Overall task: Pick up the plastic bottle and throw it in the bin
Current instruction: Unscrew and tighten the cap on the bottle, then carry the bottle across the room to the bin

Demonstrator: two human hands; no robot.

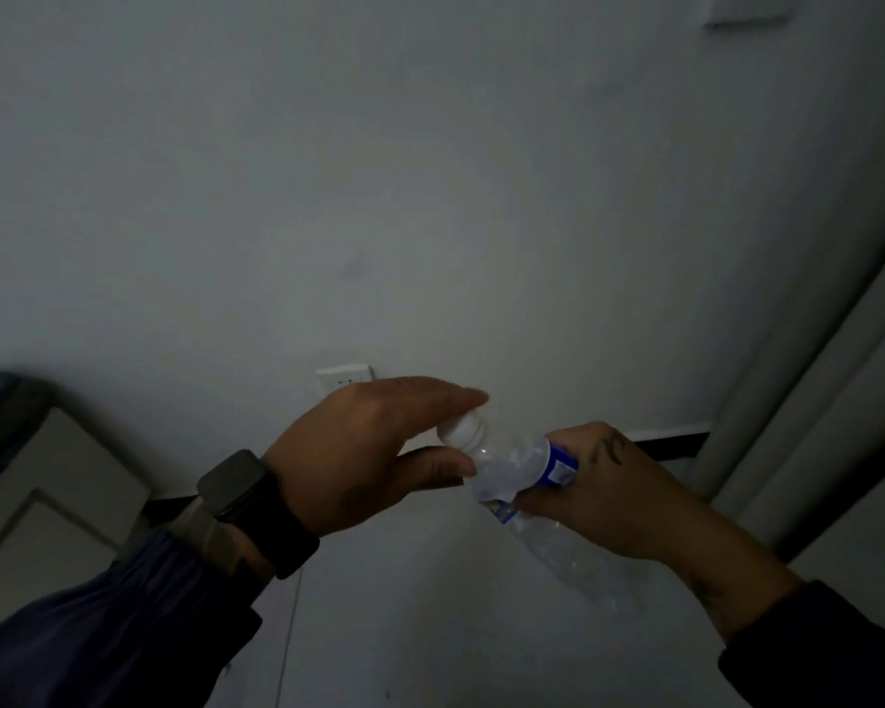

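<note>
A clear plastic bottle with a blue-and-white label and a white cap is held in the air in front of a pale wall, tilted with its cap up and to the left. My right hand is wrapped around its labelled middle. My left hand, with a dark watch on the wrist, has its thumb and fingers pinched around the cap. The bottle's lower end is partly hidden behind my right wrist. No bin is in view.
A white wall socket sits just behind my left hand above a dark skirting strip. A pale door frame runs up the right side. A light cabinet stands at the lower left. The room is dim.
</note>
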